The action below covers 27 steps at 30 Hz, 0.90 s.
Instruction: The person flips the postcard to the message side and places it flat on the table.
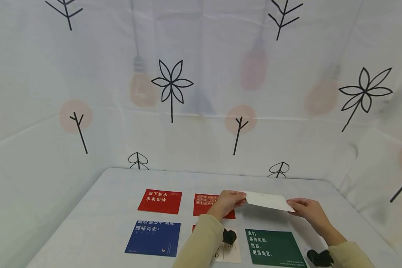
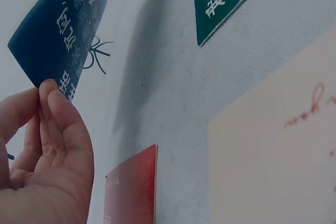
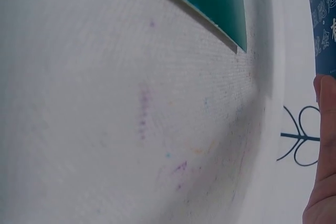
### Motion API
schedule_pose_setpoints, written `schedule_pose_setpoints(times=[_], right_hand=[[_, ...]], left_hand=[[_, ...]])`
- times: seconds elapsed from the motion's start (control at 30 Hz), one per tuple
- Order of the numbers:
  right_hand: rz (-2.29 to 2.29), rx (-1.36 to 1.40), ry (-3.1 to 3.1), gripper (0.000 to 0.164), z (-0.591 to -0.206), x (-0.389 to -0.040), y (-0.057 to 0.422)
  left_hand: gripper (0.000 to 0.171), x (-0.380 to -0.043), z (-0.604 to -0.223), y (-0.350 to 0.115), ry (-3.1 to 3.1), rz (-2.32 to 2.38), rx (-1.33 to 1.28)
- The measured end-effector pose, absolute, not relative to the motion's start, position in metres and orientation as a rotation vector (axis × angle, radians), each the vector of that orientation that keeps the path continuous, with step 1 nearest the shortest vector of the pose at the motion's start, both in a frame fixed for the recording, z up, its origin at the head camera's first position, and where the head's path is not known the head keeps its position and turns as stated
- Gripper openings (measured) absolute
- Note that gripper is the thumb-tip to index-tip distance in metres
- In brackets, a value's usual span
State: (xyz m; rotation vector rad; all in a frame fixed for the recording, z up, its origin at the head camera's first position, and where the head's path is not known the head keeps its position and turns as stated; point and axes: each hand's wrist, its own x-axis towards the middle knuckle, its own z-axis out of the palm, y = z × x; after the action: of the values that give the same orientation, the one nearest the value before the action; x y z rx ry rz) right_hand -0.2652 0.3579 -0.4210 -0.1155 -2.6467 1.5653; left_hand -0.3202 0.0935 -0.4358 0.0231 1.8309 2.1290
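Both hands hold one card (image 1: 267, 200) up off the table, its pale side showing in the head view. In the left wrist view the other side of this card (image 2: 55, 27) is dark blue with white writing. My left hand (image 1: 228, 203) pinches the left end between thumb and fingers. At the opposite end my right hand (image 1: 309, 211) pinches the corner. Only the edge of the right hand (image 3: 323, 156) shows in the right wrist view, beside the blue card (image 3: 326, 35). Under the left wrist lies a red card (image 1: 204, 209) with a printed grid, partly hidden.
On the white table (image 1: 97, 219) lie a red card (image 1: 160, 201) at the back left, a blue card (image 1: 153, 238) in front of it, and a green card (image 1: 274, 247) at the right. A cream card (image 1: 232, 251) is partly covered by the left sleeve. A patterned cloth (image 1: 201, 145) hangs behind.
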Motion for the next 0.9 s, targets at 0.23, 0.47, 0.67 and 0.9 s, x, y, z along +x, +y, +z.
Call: schedule_pose_setpoints(times=[0.23, 0.47, 0.67, 0.9], right_hand=[[1.462, -0.151, -2.695, 0.054, -0.423, -0.267, 0.358], [1.406, -0.205, -2.712, 0.051, -0.425, -0.271, 0.357], [1.410, -0.246, -2.723, 0.052, -0.424, -0.272, 0.356], [1.443, -0.255, -2.712, 0.050, -0.425, -0.273, 0.356]], left_hand=[[0.013, -0.319, -0.435, 0.096, 1.869, 2.116, -0.065], [0.021, -0.317, -0.434, 0.099, 1.864, 2.159, -0.156], [0.016, -0.316, -0.436, 0.102, 1.902, 2.149, -0.183], [0.010, -0.311, -0.432, 0.104, 1.989, 2.098, -0.225]])
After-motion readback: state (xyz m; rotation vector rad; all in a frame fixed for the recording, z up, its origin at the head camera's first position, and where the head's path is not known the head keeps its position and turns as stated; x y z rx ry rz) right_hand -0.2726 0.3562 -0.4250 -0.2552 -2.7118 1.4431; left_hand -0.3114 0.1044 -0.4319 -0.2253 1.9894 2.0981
